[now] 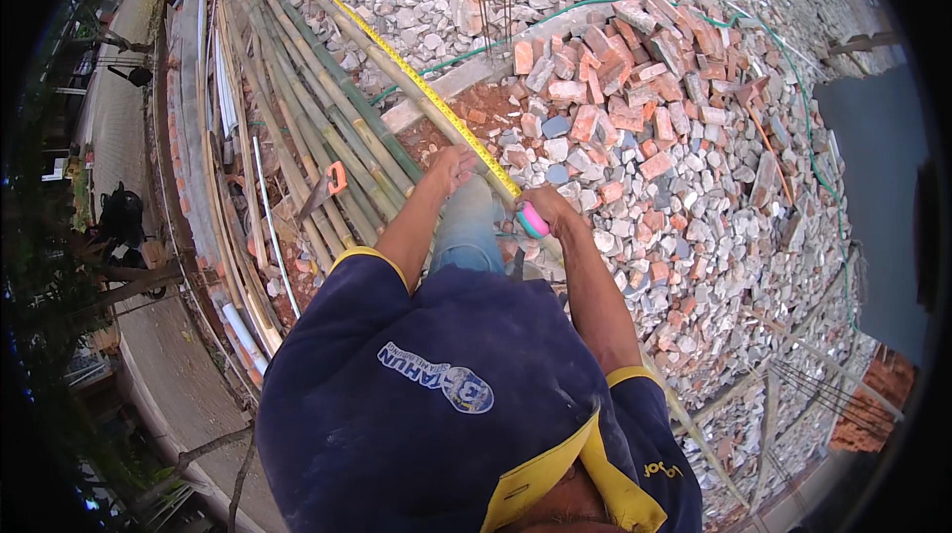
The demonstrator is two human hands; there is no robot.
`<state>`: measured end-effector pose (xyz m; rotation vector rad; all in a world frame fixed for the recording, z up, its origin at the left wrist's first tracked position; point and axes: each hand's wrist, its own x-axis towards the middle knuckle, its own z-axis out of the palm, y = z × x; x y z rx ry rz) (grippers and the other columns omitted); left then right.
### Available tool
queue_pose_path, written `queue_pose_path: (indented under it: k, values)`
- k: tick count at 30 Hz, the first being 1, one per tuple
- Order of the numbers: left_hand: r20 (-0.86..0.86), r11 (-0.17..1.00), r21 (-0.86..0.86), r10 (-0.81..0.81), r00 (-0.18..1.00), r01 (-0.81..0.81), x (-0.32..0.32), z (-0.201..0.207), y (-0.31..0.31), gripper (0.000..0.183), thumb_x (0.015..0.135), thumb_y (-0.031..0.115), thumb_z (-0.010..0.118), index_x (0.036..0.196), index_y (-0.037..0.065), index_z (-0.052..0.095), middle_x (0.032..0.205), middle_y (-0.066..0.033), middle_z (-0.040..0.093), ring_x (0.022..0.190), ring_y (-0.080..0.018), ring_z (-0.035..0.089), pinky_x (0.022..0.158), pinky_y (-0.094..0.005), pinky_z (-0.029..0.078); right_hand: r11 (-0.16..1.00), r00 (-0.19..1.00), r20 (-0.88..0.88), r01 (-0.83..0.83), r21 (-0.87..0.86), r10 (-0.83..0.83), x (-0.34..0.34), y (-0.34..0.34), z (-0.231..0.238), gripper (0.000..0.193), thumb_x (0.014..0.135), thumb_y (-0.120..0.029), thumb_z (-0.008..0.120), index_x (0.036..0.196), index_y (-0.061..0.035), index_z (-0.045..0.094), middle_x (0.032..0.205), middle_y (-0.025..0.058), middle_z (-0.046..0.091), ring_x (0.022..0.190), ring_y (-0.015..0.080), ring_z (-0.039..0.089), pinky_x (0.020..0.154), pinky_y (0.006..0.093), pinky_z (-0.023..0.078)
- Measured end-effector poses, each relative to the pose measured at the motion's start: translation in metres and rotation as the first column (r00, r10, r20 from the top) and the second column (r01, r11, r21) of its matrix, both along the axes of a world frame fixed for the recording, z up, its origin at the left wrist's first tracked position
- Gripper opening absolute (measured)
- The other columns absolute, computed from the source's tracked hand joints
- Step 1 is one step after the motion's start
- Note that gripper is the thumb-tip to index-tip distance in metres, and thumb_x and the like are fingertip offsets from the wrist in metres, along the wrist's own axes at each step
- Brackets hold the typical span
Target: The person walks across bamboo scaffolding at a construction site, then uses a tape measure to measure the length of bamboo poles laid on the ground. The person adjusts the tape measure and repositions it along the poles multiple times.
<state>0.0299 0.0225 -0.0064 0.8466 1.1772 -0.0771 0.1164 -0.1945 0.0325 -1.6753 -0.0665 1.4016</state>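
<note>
Here's my right hand [553,210], fingers clamped round the pink-and-blue tape measure [533,222], and out of it runs the yellow blade [426,92], away past my left fingers and up to the far left. It lies right along a long bamboo pole [395,74], and I'd say that's on purpose: pole and blade share a line, so the marks can be read straight against the wood. The case sits low, close to the pole, probably to stop the blade lifting or twisting.

Over to my left hand [452,168]! It's at the pole, just short of the blade, fingers close together; whether they grip or merely rest, I can't tell. My guess is they steady the pole. My jeans leg [468,226] is right there behind them.

Left of those fingers, more bamboo poles [327,117] lie lengthwise, likely to be within easy reach, with an orange-handled saw [337,177] on top. Right of my right fingers it's all rubble [635,226], with a heap of bricks [635,67] farther out.
</note>
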Motion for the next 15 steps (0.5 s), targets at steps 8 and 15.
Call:
queue_pose_path:
  k: [8,15]
  values:
    - [-0.138,0.992,0.105,-0.049,0.989,0.064,0.009,-0.003,-0.004,0.018,0.087,0.023,0.056,0.101,0.01,0.054,0.097,-0.0025,0.061,0.082,-0.0141,0.06,0.066,-0.032,0.044,0.988,0.998,0.058,0.002,-0.155,0.007,-0.015,0.004,-0.008,0.033,0.063,-0.022,0.068,0.08,0.0056,0.066,0.075,0.0128,0.061,0.061,0.0192,0.055,0.055,0.0336,0.044]
    - [-0.207,0.986,0.038,-0.15,0.967,0.161,0.007,-0.035,0.018,0.016,0.089,0.023,0.048,0.095,0.009,0.051,0.083,-0.0005,0.054,0.07,-0.0115,0.053,0.06,-0.0283,0.045,0.983,0.983,0.179,0.07,-0.169,-0.039,-0.034,0.01,-0.029,0.034,0.065,-0.018,0.055,0.087,0.0067,0.066,0.091,0.0239,0.064,0.083,0.0294,0.063,0.068,0.0409,0.048]
